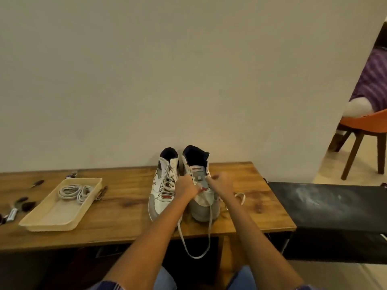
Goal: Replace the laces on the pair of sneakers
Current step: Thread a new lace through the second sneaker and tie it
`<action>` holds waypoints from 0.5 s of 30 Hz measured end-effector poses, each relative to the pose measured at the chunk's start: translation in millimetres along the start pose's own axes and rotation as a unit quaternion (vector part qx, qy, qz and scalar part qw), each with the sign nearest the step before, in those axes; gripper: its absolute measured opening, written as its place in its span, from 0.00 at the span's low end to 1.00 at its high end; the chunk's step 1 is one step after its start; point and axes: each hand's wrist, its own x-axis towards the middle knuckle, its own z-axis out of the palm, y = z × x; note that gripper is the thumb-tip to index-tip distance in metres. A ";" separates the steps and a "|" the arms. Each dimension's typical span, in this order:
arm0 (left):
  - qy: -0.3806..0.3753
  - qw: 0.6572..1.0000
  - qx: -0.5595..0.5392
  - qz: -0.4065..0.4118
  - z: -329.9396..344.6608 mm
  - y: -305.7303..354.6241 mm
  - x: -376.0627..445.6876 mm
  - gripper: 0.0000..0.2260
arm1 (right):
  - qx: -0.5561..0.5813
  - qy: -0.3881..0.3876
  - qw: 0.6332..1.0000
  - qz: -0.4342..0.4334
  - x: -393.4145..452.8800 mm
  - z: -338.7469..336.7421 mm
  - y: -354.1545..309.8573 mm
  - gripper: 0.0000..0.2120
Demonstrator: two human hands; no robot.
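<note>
Two white high-top sneakers are placed side by side on a wooden table (125,210), against the wall. The left sneaker (164,183) is laced completely. The right sneaker (201,185) is partly unlaced, and its loose lace (195,237) is hung over the table edge in a long loop. The left hand (187,188) and the right hand (221,183) are curled at the eyelets; what is pinched cannot be told. Coiled laces (75,191) are kept in a cream tray (52,214).
</note>
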 end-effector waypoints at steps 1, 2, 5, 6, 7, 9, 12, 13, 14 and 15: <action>0.019 1.000 0.005 0.004 2.0 -1.2 2.9 0.17 | -0.009 -0.001 1.000 0.003 -4.8 5.0 4.7 0.14; 0.029 0.999 0.018 0.006 4.2 -1.9 5.2 0.16 | -0.019 0.008 1.000 0.001 -7.5 9.3 10.4 0.13; 0.043 0.998 0.036 0.009 7.0 -2.2 11.1 0.15 | -0.044 0.027 0.998 -0.027 -11.3 8.9 12.7 0.11; 0.049 0.998 0.030 0.006 8.7 -3.7 11.6 0.15 | -0.050 0.026 0.998 -0.033 -10.5 8.0 12.0 0.11; 0.057 0.998 0.021 0.001 12.5 -6.8 12.9 0.15 | -0.053 0.024 0.998 -0.034 -9.0 7.4 12.7 0.11; 0.080 0.997 -0.017 -0.014 22.3 -14.4 17.8 0.14 | -0.046 0.027 0.998 -0.025 -5.2 3.3 15.8 0.12; 0.081 0.995 -0.056 -0.019 31.5 -16.8 23.7 0.14 | -0.043 0.036 0.998 -0.014 -0.3 -4.0 21.3 0.12; 0.073 0.995 -0.061 -0.019 32.2 -15.2 24.9 0.13 | -0.049 0.039 0.998 -0.015 0.2 -6.8 21.8 0.11; 0.064 0.995 -0.067 -0.022 34.0 -14.7 25.0 0.13 | -0.056 0.042 0.997 -0.014 -1.0 -8.9 23.6 0.10; 0.062 0.995 -0.073 -0.025 34.5 -14.3 26.4 0.12 | -0.059 0.047 0.997 -0.011 -2.1 -11.7 24.2 0.09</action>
